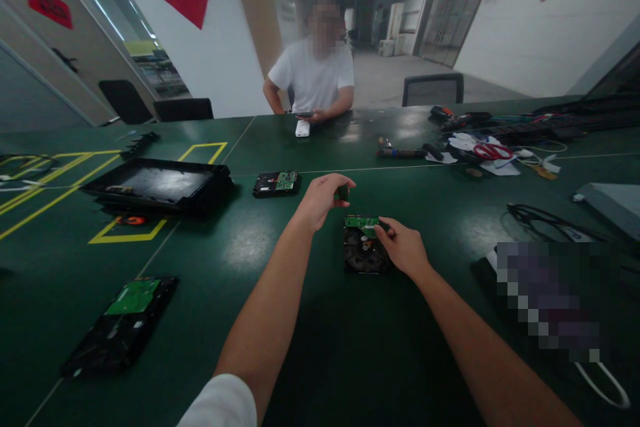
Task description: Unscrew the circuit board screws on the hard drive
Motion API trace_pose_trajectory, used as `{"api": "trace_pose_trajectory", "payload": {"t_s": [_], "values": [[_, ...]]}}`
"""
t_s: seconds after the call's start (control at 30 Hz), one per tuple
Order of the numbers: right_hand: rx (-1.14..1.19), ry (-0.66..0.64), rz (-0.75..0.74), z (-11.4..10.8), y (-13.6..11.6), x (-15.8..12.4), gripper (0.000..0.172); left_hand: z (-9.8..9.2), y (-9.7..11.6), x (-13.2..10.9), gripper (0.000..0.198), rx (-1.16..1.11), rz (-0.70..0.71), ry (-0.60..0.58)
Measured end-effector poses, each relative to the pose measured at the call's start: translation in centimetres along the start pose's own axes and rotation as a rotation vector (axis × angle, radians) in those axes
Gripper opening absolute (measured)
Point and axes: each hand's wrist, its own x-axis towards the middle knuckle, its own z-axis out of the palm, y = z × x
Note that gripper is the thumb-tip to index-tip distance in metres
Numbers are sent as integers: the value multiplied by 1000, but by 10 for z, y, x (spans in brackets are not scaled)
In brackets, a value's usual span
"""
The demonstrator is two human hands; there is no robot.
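A black hard drive (361, 255) with a green circuit board (361, 221) at its far end lies on the green table (260, 240) in front of me. My right hand (403, 247) rests on the drive's right side, its fingers pinched at the circuit board's edge. My left hand (323, 197) hovers just left of and above the drive, closed on a small dark object (343, 192) that I cannot make out.
Another hard drive (276, 183) lies further back, a third (123, 323) at the near left. A black tray (157, 185) sits left. Red scissors (493, 151), tools and cables lie at the right. A person in a white shirt (313, 77) sits across the table.
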Motion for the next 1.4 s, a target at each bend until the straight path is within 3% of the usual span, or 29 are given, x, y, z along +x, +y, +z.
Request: {"api": "trace_pose_trajectory", "payload": {"t_s": [0.27,0.47,0.63,0.93,1.13,1.4], "values": [[2,-8,-5,-1,-1,0,48,0,4,-1,21,-11,-41,13],[4,-7,-2,-2,-3,-1,47,2,3,-1,18,-25,-23,-47],[16,-13,2,-1,-1,0,48,-7,1,1,22,66,28,30],[26,-7,8,1,1,0,47,-5,-2,2,21,-126,-65,-23],[30,-15,13,-1,0,0,48,-7,-2,3,21,-22,-6,8],[38,-12,8,0,0,-1,47,0,-4,2,25,-151,-113,-42]]}}
